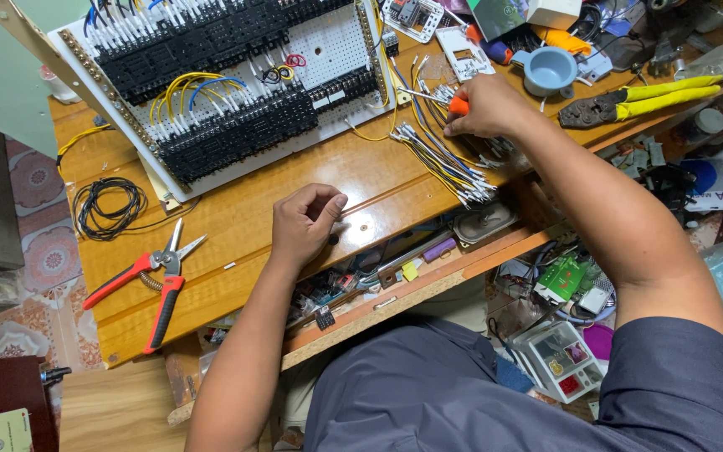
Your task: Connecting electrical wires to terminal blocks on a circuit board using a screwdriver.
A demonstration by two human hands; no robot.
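Left hand [305, 222] curled on desk [236, 226]; right hand [487, 107] grips orange-handled tool [458, 105].

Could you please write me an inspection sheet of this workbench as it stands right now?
Surface: wooden bench top, open drawer below.
Job's things: white panel with black terminal rows, tilted; bundle of wires; orange-handled tool.
Clutter: red cutters, yellow crimper, blue cup, small parts in drawer.
Hands: right hand grips the orange-handled tool over the wires; left hand rests curled on the bench, nothing seen held.
Cables: black coil; yellow and blue loops on panel.
Surroundings: patterned floor tiles, test meter.
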